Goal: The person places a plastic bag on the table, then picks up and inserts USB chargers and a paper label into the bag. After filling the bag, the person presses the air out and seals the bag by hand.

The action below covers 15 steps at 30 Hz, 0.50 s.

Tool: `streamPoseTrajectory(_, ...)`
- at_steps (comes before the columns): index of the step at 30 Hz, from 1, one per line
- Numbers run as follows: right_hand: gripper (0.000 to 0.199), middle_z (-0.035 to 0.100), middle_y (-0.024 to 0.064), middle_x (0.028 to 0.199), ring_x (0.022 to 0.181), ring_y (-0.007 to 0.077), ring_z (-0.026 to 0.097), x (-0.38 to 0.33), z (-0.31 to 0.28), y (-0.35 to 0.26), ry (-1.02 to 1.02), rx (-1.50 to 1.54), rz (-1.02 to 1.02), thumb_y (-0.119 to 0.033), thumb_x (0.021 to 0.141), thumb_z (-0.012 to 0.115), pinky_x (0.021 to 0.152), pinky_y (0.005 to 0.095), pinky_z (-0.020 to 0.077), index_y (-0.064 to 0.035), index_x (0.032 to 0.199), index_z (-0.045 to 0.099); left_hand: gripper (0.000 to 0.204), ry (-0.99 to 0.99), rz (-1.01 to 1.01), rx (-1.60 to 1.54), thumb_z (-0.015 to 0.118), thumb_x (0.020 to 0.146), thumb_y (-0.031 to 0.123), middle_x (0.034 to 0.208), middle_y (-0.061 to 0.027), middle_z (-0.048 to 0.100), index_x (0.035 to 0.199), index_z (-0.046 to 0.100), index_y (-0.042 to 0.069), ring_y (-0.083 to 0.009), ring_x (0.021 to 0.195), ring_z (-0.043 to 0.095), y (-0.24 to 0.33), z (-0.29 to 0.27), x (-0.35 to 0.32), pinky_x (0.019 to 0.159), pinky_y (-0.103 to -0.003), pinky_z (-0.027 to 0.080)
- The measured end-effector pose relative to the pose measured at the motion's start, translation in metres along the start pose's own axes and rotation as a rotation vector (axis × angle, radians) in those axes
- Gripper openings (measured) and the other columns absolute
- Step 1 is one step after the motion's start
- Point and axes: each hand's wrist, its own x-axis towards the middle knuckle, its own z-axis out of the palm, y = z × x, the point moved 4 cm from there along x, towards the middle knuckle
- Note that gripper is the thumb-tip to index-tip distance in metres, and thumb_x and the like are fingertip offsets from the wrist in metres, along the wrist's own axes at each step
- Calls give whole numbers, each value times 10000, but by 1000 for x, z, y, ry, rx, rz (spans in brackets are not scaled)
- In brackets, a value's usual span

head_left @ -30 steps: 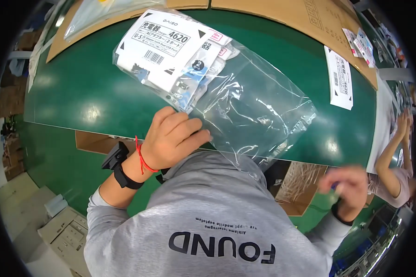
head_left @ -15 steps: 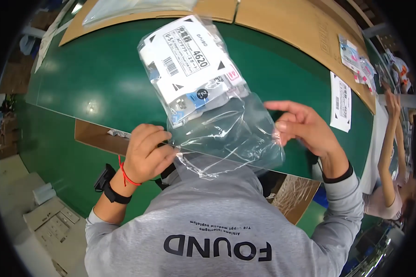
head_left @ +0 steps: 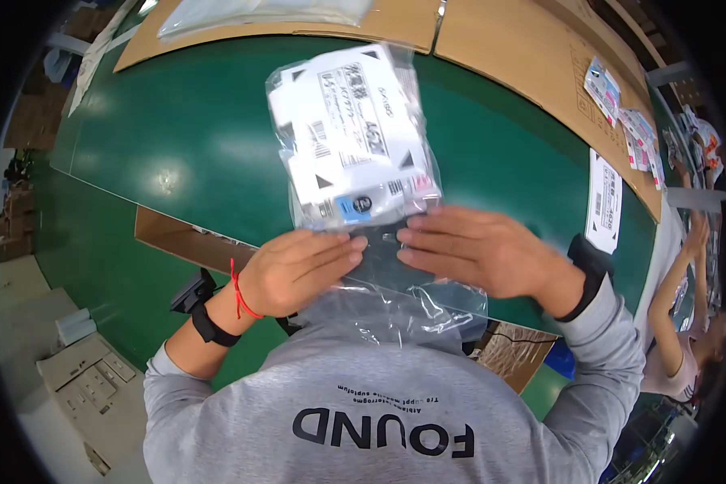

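A clear plastic bag (head_left: 427,302) lies on the green tabletop in front of me, its loose end hanging over the near edge against my sweatshirt. Inside it, a white printed label sheet (head_left: 355,121) covers several small packs, one with a blue patch (head_left: 352,207). My left hand (head_left: 302,270) rests flat on the bag's left side just below the packs, fingers straight. Opposite it, my right hand (head_left: 484,254) presses flat on the bag's right side, fingers stretched toward the left hand. A narrow strip of film shows between the fingertips.
Brown cardboard (head_left: 532,60) lines the far side, with folded clear plastic (head_left: 266,18) on it. At right lie printed white sheets (head_left: 603,202) and small colourful packs (head_left: 639,139). Open cardboard boxes (head_left: 189,242) sit below the near edge. A co-worker's arm (head_left: 673,282) reaches in at far right.
Both hands have moved inward over the bag, the right one flattening from a loose curl onto the film. The packs sit straighter and slightly right, and the bag's lower end is pressed flatter.
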Motion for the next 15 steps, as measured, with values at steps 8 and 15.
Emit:
streamPoseTrajectory(8,405,612,109,1196,1125,262,566,18,1,30,-89,991,717,-318,960,472,955,380,450,-23,1216,580,280,-59,-471,-578,535,910,164,1061,-162,655,1078,621,-43,-264,949,631,-36,-20,13,814,-341,492)
streamPoseTrajectory(15,500,639,151,1106,1008,227,615,25,-19,42,284,1328,788,-394,990,390,886,319,473,33,1152,595,308,468,-885,-1263,459,980,211,956,-128,674,1128,587,-27,-181,794,654,-72,-50,20,755,-277,502)
